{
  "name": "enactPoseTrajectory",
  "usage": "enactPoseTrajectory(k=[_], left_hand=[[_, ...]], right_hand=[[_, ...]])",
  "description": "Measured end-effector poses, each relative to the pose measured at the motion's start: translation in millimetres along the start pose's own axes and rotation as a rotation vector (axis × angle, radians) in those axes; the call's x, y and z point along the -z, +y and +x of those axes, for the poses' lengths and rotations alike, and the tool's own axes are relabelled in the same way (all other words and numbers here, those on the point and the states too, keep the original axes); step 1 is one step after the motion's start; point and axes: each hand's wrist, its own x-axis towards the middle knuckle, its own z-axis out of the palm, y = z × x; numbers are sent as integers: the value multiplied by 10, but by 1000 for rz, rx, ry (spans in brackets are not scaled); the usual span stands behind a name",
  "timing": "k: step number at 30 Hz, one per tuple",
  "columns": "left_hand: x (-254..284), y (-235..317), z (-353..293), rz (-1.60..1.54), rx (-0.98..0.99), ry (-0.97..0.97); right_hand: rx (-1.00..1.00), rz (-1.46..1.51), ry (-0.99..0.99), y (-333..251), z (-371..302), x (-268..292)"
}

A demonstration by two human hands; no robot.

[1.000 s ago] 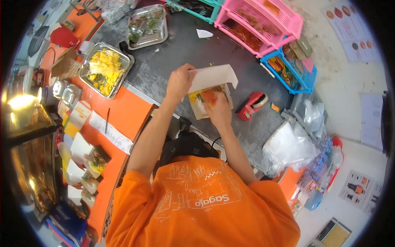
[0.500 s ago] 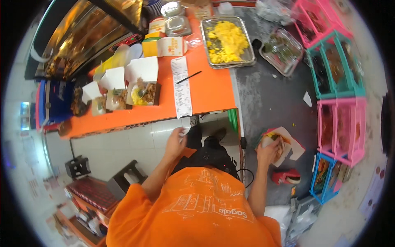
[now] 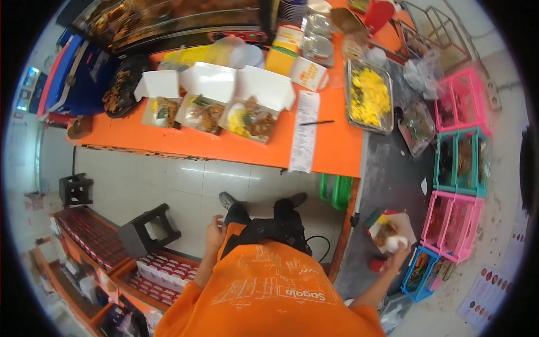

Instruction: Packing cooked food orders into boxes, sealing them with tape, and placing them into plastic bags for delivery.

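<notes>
At the lower right, my right hand (image 3: 397, 260) reaches over the dark counter. Its fingers are closed against a white rounded thing (image 3: 395, 244), too blurred to name. That thing rests over the near side of a paper food box (image 3: 405, 223), whose flaps stand unfolded around brown and yellow food. A small red object (image 3: 376, 264) lies beside the box, partly behind my arm. On the other side, my left hand (image 3: 215, 231) hangs at my waist over the floor, fingers loosely apart and nothing visible in them.
Three filled boxes (image 3: 257, 87) stand lidded-open on the orange table (image 3: 337, 154), near a paper slip (image 3: 305, 140), pen (image 3: 317, 122) and yellow-food tray (image 3: 388, 124). Stacked pink baskets (image 3: 457, 224) line the right wall. A dark stool (image 3: 135, 238) stands at left.
My view has swung, so the table's boxes sit further right. My right hand has shifted from inside the food box to its near edge, at the white thing. My left hand is lower.
</notes>
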Motion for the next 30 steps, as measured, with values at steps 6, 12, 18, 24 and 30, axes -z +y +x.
enactPoseTrajectory(k=[6,12,18,24,30], left_hand=[[1181,-760,-2,-153,154,99],[2552,72,634,-546,-182,-217],[3755,-32,1159,-912,-112,272],[5090,-873,2290,-865,-401,279],[7479,-1590,3164,279,-601,476]], right_hand=[[-119,494,-173,-708,-1235,-721],[249,73,-1093,-808,-3627,-4234],[626,-303,-1470,-803,-6554,-6656],[-250,39,-1852,-757,-7806,-7940],[142,-1,-1617,-1336,-9223,-9498]])
